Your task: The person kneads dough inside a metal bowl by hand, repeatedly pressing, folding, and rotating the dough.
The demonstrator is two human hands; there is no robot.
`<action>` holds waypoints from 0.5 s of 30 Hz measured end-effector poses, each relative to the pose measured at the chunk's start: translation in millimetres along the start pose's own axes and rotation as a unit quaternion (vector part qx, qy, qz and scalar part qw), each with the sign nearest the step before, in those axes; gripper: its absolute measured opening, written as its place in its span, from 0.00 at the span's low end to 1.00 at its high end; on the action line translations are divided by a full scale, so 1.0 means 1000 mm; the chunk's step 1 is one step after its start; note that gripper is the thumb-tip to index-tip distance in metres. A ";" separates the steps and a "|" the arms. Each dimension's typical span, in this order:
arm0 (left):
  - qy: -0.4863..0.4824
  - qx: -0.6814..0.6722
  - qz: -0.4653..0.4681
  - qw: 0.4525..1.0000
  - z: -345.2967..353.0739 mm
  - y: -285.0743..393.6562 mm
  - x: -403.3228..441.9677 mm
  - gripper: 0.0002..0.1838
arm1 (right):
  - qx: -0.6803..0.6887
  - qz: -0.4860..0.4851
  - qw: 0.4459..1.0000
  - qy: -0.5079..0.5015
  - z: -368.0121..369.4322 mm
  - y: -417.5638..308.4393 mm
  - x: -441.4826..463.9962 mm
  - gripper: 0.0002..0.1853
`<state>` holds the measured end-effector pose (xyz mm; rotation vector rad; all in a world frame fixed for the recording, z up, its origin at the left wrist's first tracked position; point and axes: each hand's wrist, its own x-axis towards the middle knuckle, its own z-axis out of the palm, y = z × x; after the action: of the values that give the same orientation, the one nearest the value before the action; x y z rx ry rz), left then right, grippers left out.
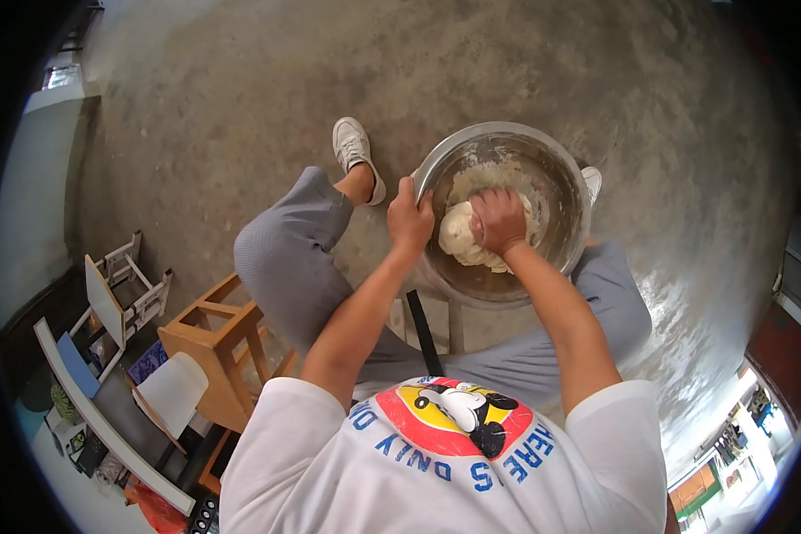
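A wide metal bowl (pixel 556 258) sits between my knees, with flour smears and bits of dough on its inner wall. My left hand (pixel 410 218) grips the bowl's left rim, thumb on the inside. Inside the bowl lies a pale lump of dough (pixel 457 233), rough along its lower edge. My right hand (pixel 499 219) presses down on the dough with its fingers curled into it. Part of the dough is hidden under that hand.
Bare concrete floor (pixel 240 98) spreads around me. To the left stand a wooden stool (pixel 209 347), a white chair seat (pixel 176 392) and a folding chair (pixel 107 298). A black strap-like bar (pixel 424 334) shows below the bowl. My white shoe (pixel 354 147) rests left of the bowl.
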<state>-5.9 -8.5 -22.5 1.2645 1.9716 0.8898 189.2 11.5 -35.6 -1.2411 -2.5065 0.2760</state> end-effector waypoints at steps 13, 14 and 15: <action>0.078 -0.121 -0.276 0.950 0.010 0.007 -0.085 0.22 | -0.042 0.125 0.991 0.031 -0.022 -0.002 0.031 0.10; 0.053 -0.119 -0.293 0.947 0.011 0.001 -0.090 0.22 | -0.026 0.128 0.989 0.072 -0.027 -0.008 0.022 0.10; 0.029 -0.119 -0.310 0.943 0.013 -0.011 -0.092 0.23 | -0.018 0.130 0.988 0.085 -0.033 -0.017 0.020 0.10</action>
<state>30.8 -94.2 -25.9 0.4329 2.0472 0.8057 178.0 17.8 4.3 -1.5391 -2.2169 0.1777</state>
